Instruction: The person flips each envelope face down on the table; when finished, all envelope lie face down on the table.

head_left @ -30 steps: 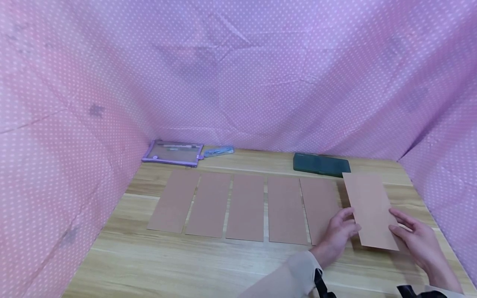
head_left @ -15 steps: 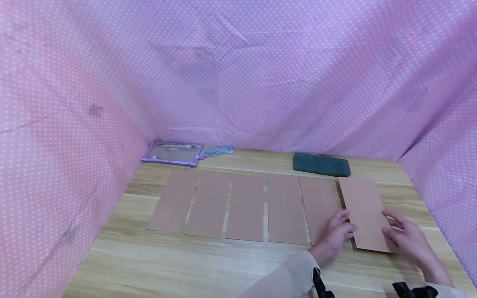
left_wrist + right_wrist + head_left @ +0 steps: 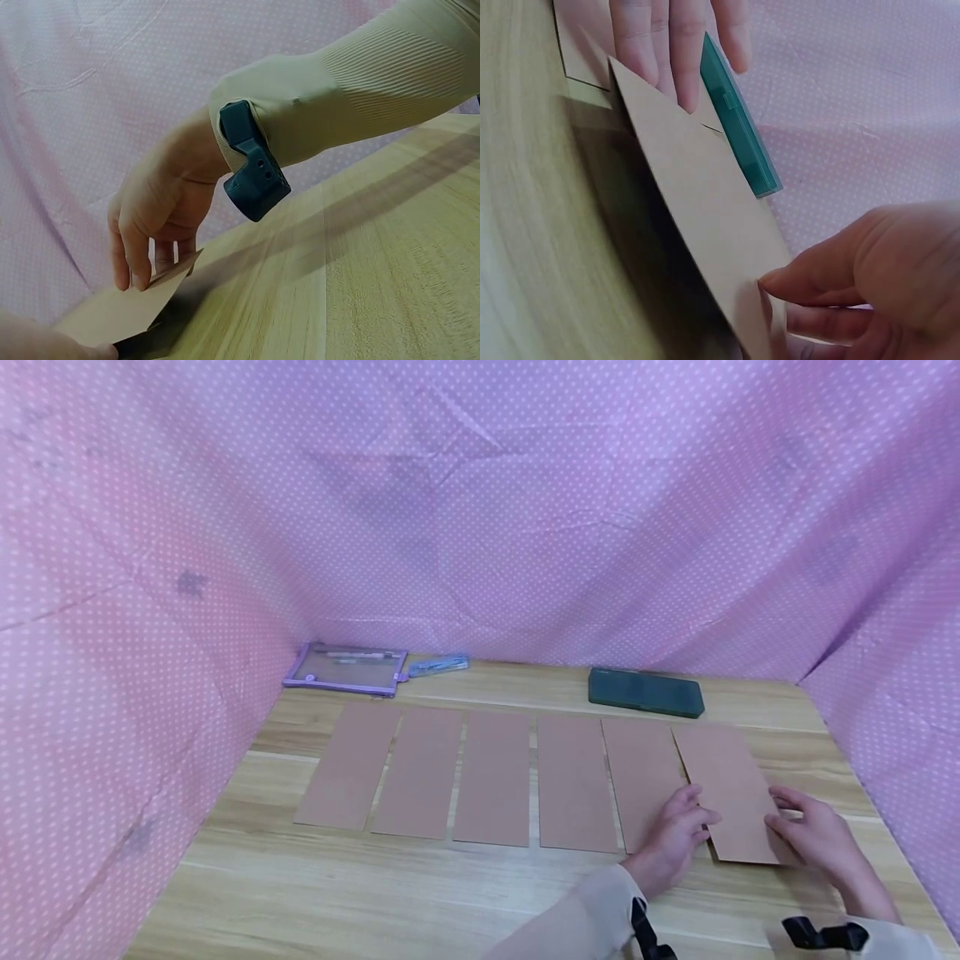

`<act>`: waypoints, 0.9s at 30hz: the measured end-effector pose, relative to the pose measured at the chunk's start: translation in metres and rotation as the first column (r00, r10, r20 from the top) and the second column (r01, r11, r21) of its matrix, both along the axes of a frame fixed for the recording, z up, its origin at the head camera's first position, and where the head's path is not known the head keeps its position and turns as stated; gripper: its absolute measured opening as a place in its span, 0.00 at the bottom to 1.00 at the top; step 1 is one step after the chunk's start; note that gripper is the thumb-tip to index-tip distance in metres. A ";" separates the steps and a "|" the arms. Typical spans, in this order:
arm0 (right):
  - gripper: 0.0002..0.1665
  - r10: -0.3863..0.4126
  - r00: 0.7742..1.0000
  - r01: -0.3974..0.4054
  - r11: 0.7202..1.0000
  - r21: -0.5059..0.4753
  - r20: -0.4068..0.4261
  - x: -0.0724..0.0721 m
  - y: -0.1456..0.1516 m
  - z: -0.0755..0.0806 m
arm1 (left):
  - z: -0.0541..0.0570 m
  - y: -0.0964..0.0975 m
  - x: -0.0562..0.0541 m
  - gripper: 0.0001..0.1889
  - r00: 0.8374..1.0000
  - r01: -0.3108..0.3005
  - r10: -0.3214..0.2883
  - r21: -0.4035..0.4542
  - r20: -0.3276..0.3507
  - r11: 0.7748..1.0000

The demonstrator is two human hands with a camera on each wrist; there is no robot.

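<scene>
A brown rectangular card (image 3: 723, 789) lies low over the right end of a row of matching cards, tilted, with a shadow beneath it. At its left edge my left hand (image 3: 671, 839) holds it between thumb and fingers. My right hand (image 3: 817, 839) pinches the opposite edge. In the right wrist view the right thumb (image 3: 806, 277) presses on the card (image 3: 697, 195), the other fingers partly hidden behind it. The left wrist view shows the right hand (image 3: 161, 195) above the card (image 3: 124, 307), while part of the left hand (image 3: 37, 341) appears at the lower left.
Several brown cards (image 3: 495, 777) lie side by side on the wooden table (image 3: 360, 893). Behind them are a dark green case (image 3: 645, 692), a purple-edged zip pouch (image 3: 348, 670) with pens, and a light-blue item (image 3: 438, 665). Pink dotted cloth (image 3: 480, 527) surrounds the table.
Both hands have lowered the card towards the table and shifted it slightly left, to the right end of the row. The right hand has moved left with it.
</scene>
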State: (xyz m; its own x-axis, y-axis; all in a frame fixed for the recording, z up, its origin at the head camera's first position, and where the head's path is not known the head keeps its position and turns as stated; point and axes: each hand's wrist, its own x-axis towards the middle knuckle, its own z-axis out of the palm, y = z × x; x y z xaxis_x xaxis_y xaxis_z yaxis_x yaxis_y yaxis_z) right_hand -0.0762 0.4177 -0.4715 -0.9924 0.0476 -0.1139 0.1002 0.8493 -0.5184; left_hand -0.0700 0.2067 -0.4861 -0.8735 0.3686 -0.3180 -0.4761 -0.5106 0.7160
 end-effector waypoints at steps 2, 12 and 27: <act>0.32 -0.007 1.000 0.007 0.999 0.032 -0.008 0.000 -0.001 0.000 | -0.001 0.000 0.000 0.34 1.000 0.014 -0.014 0.004 -0.010 1.000; 0.31 -0.020 0.997 0.029 0.992 0.121 -0.076 -0.003 -0.005 -0.004 | -0.003 -0.003 -0.001 0.38 0.992 0.111 -0.110 0.003 -0.063 0.994; 0.31 -0.010 0.999 0.013 0.994 0.107 -0.032 0.003 -0.008 0.000 | -0.001 -0.006 -0.004 0.35 0.987 0.145 -0.145 -0.012 -0.074 0.989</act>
